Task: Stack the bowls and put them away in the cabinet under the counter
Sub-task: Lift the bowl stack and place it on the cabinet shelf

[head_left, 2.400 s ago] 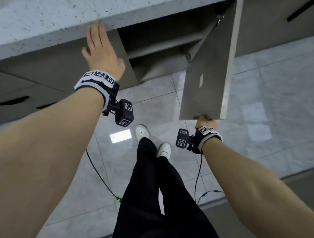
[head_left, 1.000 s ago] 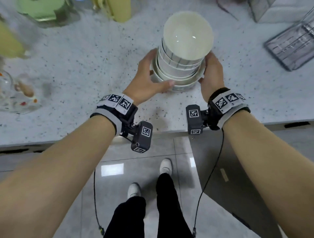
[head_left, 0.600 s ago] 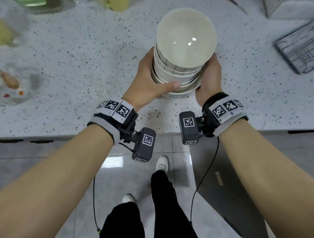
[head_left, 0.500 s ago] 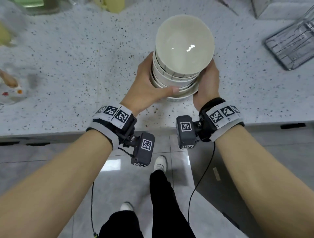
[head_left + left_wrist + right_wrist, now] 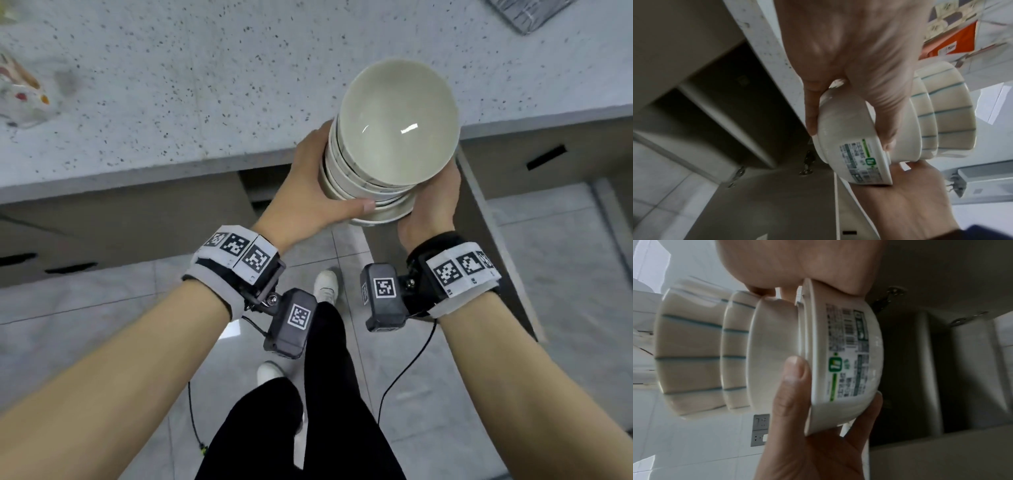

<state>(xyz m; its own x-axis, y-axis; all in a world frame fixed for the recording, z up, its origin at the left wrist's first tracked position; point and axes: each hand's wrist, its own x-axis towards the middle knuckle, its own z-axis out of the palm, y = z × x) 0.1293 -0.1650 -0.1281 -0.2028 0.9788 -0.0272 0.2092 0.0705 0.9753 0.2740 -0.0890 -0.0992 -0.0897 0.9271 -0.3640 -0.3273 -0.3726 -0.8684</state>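
A stack of bowls (image 5: 394,137) hangs in the air just past the counter's front edge, above the open cabinet (image 5: 255,188). The upper bowls are cream with thin blue-green lines (image 5: 688,340). The bottom bowl (image 5: 857,155) is plain white with a printed label. My left hand (image 5: 308,195) grips the stack's left side, thumb lying across the front of the lower bowls. My right hand (image 5: 431,202) cups the right side and base. In the left wrist view the left hand's fingers (image 5: 812,113) curl under the bottom bowl. The cabinet's shelf (image 5: 729,113) shows dark inside.
The speckled counter (image 5: 171,85) fills the upper view. The open cabinet door (image 5: 486,240) juts toward me at the right of my right hand. A wire rack (image 5: 524,10) sits at the counter's far right, a glass item (image 5: 20,92) at its left. My legs stand on the tiled floor.
Both hands have lifted the bowl stack off the counter and drawn it toward me past the front edge. Earlier my right hand held the cabinet door open.
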